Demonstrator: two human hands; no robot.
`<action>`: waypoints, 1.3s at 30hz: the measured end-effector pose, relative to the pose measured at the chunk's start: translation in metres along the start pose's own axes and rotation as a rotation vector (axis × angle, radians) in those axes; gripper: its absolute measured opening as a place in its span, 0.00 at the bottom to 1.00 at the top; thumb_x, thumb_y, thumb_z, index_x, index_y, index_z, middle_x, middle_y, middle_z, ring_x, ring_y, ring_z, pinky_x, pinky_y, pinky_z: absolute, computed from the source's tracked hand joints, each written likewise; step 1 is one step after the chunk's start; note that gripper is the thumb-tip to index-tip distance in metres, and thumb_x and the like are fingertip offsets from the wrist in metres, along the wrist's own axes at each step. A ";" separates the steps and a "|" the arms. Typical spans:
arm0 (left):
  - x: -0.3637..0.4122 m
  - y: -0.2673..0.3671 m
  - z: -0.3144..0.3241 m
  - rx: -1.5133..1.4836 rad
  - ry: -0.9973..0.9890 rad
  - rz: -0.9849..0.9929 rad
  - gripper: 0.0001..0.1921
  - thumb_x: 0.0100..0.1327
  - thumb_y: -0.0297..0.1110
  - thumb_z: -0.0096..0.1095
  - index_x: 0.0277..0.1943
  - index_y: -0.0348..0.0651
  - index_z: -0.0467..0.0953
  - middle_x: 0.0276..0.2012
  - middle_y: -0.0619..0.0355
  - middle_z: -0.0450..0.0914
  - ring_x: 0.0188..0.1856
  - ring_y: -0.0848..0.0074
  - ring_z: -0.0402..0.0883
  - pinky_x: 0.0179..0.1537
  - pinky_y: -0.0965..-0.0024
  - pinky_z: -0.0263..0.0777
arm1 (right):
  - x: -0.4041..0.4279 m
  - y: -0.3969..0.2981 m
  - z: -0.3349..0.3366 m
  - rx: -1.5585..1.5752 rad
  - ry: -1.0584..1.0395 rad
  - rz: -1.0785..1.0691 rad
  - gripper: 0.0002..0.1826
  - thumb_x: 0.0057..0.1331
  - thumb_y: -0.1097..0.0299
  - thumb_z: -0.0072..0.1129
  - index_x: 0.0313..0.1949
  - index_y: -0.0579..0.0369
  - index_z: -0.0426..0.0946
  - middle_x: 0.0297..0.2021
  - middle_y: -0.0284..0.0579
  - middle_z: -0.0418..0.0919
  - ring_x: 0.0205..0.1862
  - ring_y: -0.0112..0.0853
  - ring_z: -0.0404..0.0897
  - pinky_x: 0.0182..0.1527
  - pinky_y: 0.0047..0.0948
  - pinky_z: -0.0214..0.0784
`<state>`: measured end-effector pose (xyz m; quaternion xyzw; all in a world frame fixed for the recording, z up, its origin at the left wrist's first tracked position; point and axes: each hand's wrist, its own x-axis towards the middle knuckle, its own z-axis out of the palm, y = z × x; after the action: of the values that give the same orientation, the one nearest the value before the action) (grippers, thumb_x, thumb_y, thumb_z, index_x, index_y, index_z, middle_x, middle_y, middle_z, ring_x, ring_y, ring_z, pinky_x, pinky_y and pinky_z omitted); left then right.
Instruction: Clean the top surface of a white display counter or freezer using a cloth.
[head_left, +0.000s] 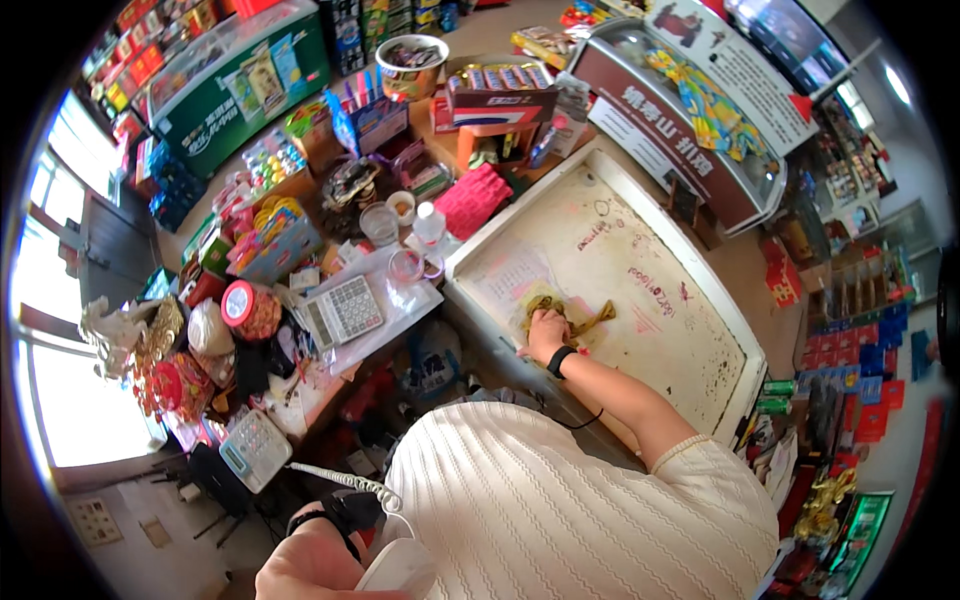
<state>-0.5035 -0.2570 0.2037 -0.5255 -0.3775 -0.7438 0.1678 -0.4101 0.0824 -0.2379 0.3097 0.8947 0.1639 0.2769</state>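
Note:
My right hand (549, 334), with a black band at the wrist, presses on a crumpled yellow-brown cloth (600, 313). The cloth lies on a stained white surface with a raised rim (675, 262), marked with red handwriting and dark specks. One end of the cloth trails out to the right of my fingers. At the bottom edge, my left hand (311, 561) is closed around a white telephone handset (401, 568), partly cut off by the frame. A coiled cord (345, 478) runs from the handset up to the telephone base (255, 451).
Left of the white surface, a cluttered desk holds a calculator (345, 311), a clear bottle (430, 223), a glass (379, 225) and a red-lidded jar (251, 309). Boxed goods (499, 90) stand beyond. A display freezer (675, 127) is at upper right, a green one (240, 90) at upper left.

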 end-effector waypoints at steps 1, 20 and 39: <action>0.005 0.004 -0.010 0.009 0.004 -0.001 0.08 0.59 0.21 0.62 0.34 0.38 0.67 0.25 0.53 0.81 0.20 0.66 0.81 0.16 0.66 0.66 | 0.001 0.000 0.000 0.009 -0.006 0.017 0.60 0.40 0.20 0.67 0.55 0.65 0.66 0.41 0.58 0.76 0.36 0.47 0.79 0.25 0.46 0.73; 0.003 -0.009 -0.023 -0.122 -0.137 0.163 0.13 0.51 0.19 0.61 0.20 0.38 0.63 0.20 0.57 0.70 0.19 0.70 0.80 0.16 0.71 0.75 | -0.009 0.001 0.008 0.045 -0.061 0.035 0.64 0.38 0.20 0.69 0.58 0.67 0.63 0.41 0.59 0.76 0.39 0.48 0.81 0.23 0.42 0.76; 0.021 -0.037 0.001 -0.077 -0.099 0.035 0.09 0.66 0.25 0.55 0.40 0.41 0.60 0.21 0.58 0.71 0.19 0.69 0.79 0.22 0.66 0.71 | 0.022 0.009 -0.021 -0.017 -0.048 0.084 0.64 0.37 0.19 0.68 0.60 0.62 0.64 0.42 0.57 0.76 0.38 0.47 0.79 0.27 0.46 0.73</action>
<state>-0.5351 -0.2290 0.2091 -0.5742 -0.3470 -0.7279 0.1414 -0.4334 0.1005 -0.2258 0.3483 0.8726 0.1755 0.2939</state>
